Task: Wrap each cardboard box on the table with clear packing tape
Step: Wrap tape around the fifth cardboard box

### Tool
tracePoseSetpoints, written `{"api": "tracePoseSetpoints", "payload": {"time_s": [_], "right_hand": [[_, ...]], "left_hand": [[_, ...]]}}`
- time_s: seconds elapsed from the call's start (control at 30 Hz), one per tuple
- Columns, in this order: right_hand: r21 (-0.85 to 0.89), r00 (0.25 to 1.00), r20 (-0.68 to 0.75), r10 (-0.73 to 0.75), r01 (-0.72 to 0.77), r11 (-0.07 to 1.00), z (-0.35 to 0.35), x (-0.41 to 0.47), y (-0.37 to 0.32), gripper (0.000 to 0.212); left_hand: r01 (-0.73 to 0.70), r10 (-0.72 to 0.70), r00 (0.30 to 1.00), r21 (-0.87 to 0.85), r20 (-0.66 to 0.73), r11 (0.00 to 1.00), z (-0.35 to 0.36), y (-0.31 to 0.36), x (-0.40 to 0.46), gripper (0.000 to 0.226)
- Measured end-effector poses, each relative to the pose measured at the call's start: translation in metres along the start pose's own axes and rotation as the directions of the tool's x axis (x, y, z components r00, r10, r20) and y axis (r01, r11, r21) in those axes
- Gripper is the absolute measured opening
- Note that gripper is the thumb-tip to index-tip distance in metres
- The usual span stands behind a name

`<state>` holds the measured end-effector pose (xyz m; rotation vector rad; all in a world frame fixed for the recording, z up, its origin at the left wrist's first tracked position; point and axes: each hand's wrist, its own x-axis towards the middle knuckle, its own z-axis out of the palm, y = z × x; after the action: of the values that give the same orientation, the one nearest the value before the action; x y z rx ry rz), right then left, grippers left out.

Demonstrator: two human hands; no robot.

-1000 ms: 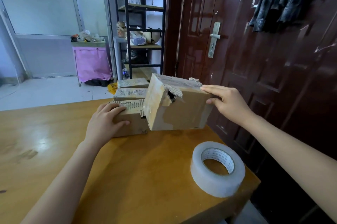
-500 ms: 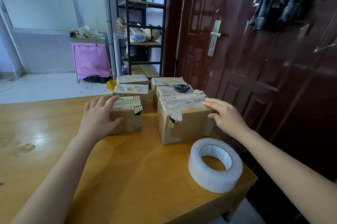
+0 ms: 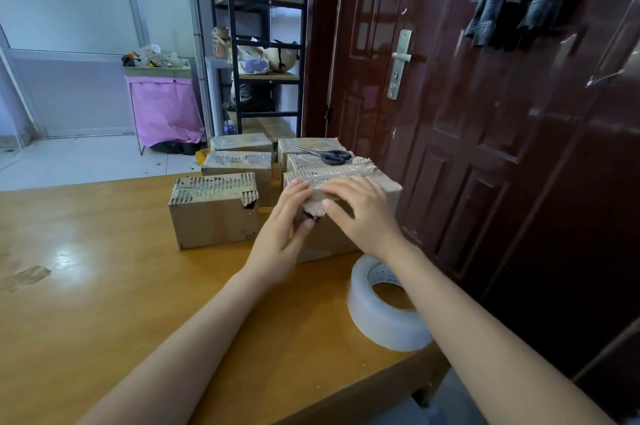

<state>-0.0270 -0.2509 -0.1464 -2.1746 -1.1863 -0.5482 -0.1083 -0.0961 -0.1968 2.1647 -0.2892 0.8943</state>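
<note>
Head-camera footage showed that the nearest box [image 3: 377, 189] had been set back down on the table [image 3: 104, 286] after being held tilted a second before. The left hand [image 3: 282, 232], taken off the neighbouring box [image 3: 213, 213], was now laid against its torn front corner, fingers fairly straight; the right hand [image 3: 360, 213] was spread flat over its top. Neither was clamped. The tape roll [image 3: 384, 317] lay untouched just beside it, so wrapping was judged not yet begun. No legible writing could be made out.
</note>
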Motion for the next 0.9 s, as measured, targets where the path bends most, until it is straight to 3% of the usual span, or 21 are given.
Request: {"api": "tracePoseSetpoints", "payload": {"time_s": [0.33,0.63,0.8,0.9], "right_hand": [[-0.096,0.996,-0.093,-0.004,-0.005,0.995,0.021,-0.002,0.010,0.048],[-0.125,0.990,-0.144,-0.003,-0.015,0.992,0.025,-0.002,0.008,0.027],[-0.146,0.989,-0.146,-0.008,-0.014,0.989,0.026,-0.002,0.010,0.041],[-0.123,0.993,-0.117,-0.014,0.000,0.992,0.025,-0.004,0.010,0.047]], "left_hand": [[-0.082,0.090,0.995,0.135,-0.052,0.987,0.007,-0.012,0.003,0.044],[-0.104,0.130,0.984,0.189,-0.126,0.976,0.011,-0.009,0.005,0.034],[-0.094,0.110,0.989,0.155,-0.098,0.984,0.010,-0.011,0.005,0.039],[-0.057,0.064,0.996,0.123,-0.056,0.991,0.010,-0.011,0.002,0.058]]}}
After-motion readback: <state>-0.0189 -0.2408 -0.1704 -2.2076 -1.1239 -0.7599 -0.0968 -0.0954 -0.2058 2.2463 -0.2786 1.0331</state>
